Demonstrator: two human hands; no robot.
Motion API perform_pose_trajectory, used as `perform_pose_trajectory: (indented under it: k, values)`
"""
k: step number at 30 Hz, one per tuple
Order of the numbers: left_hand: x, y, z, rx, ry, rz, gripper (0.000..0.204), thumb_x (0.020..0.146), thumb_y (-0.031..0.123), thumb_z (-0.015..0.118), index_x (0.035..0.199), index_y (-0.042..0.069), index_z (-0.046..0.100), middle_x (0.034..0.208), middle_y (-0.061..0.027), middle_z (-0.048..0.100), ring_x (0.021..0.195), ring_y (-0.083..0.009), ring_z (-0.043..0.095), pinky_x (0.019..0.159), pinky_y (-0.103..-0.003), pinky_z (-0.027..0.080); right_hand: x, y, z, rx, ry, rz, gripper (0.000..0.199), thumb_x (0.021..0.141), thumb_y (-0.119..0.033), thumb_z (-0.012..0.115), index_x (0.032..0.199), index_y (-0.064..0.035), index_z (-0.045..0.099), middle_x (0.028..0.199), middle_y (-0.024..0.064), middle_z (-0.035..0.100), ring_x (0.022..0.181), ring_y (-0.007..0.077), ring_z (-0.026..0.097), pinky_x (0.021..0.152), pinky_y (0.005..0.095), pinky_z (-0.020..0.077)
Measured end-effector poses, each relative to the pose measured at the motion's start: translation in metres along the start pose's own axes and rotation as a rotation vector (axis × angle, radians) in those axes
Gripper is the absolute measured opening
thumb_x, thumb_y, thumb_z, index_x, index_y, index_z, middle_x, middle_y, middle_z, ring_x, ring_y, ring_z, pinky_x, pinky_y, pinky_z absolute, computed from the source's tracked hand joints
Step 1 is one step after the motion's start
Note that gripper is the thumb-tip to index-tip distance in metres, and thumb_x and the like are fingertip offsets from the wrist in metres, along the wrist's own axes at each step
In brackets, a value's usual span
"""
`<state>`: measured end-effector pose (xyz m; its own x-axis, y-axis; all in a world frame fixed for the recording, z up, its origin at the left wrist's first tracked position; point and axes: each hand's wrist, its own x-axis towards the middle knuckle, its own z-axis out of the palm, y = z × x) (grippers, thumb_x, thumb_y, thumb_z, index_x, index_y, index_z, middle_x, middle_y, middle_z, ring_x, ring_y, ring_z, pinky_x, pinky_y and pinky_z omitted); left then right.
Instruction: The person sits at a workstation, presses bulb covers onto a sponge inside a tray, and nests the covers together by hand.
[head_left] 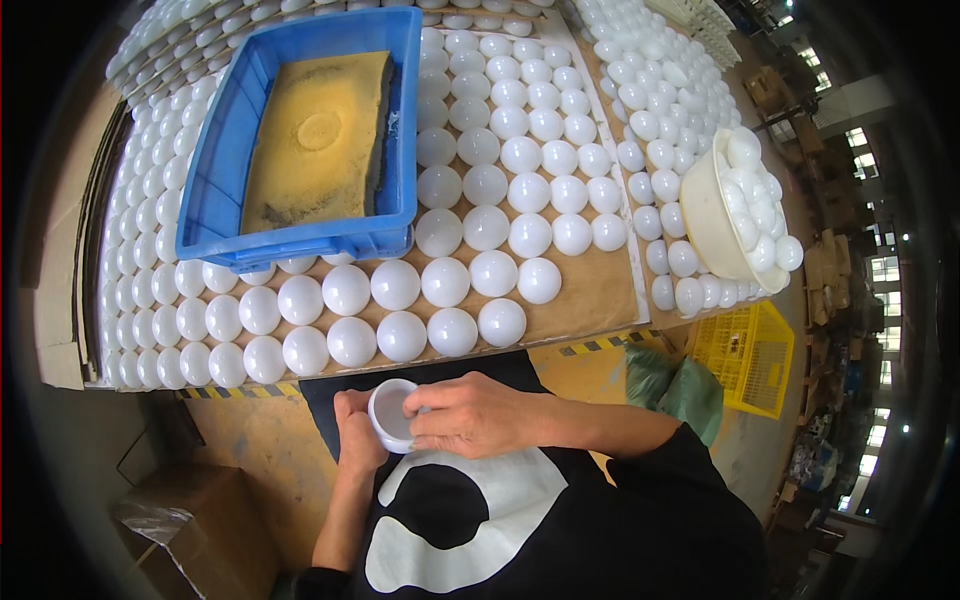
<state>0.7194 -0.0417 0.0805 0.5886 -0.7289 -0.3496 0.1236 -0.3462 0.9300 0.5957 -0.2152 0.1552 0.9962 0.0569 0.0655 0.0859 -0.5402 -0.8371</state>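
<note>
A white dome-shaped lamp cover is held in front of my body, just off the table's near edge, its round opening turned up toward me. My left hand is closed around its left side. From the right, my right hand grips the rim, with fingertips reaching over into the opening. Whether those fingers also pinch something small inside cannot be seen. Rows of similar white covers rest dome up on the table beyond my hands.
A blue plastic bin with a yellow sponge block inside stands on the covers. At the right are a white tub heaped with covers, a yellow crate and green bags. A cardboard box sits lower left.
</note>
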Motion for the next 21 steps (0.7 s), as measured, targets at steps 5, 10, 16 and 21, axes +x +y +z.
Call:
perform_pose_trajectory:
  k: [5,10,16,21]
  values:
    - [0.006,0.026,-0.01,-0.163,-0.152,0.012,0.035,0.069,0.007,0.044,0.089,-0.007,0.069,0.081,-0.0156,0.07,0.074,-0.0216,0.066,0.068,-0.033,0.052,0.012,0.006,0.012,0.001,0.064,-0.077,0.023,0.087,-0.026,0.069,0.093,-0.0043,0.064,0.097,0.0085,0.062,0.083,0.0293,0.065,0.068,0.0367,0.0528]
    - [0.003,0.028,-0.005,-0.034,-0.072,0.17,0.041,0.063,0.013,0.044,0.091,-0.008,0.066,0.08,-0.0264,0.066,0.073,-0.0365,0.067,0.069,-0.039,0.052,0.035,-0.022,-0.003,0.056,-0.124,0.287,0.04,0.088,-0.041,0.067,0.102,-0.0037,0.063,0.1,0.0129,0.066,0.083,0.0353,0.064,0.074,0.0429,0.0518]
    - [-0.001,0.021,-0.015,-0.047,-0.071,0.261,0.039,0.065,0.016,0.045,0.088,-0.008,0.064,0.078,-0.0282,0.063,0.07,-0.043,0.063,0.067,-0.04,0.052,0.056,-0.034,-0.001,0.276,-0.29,0.504,0.021,0.091,-0.023,0.064,0.099,-0.0034,0.062,0.077,0.0132,0.064,0.064,0.0243,0.058,0.062,0.0362,0.0463]
    - [0.01,0.02,-0.03,-0.267,-0.051,0.245,0.038,0.062,0.011,0.042,0.085,-0.008,0.065,0.08,-0.0221,0.068,0.068,-0.0328,0.066,0.068,-0.035,0.053,0.074,-0.044,-0.038,0.201,-0.128,0.331,0.015,0.092,-0.014,0.061,0.096,0.0001,0.06,0.068,0.0141,0.057,0.059,0.0178,0.053,0.057,0.0332,0.0433]
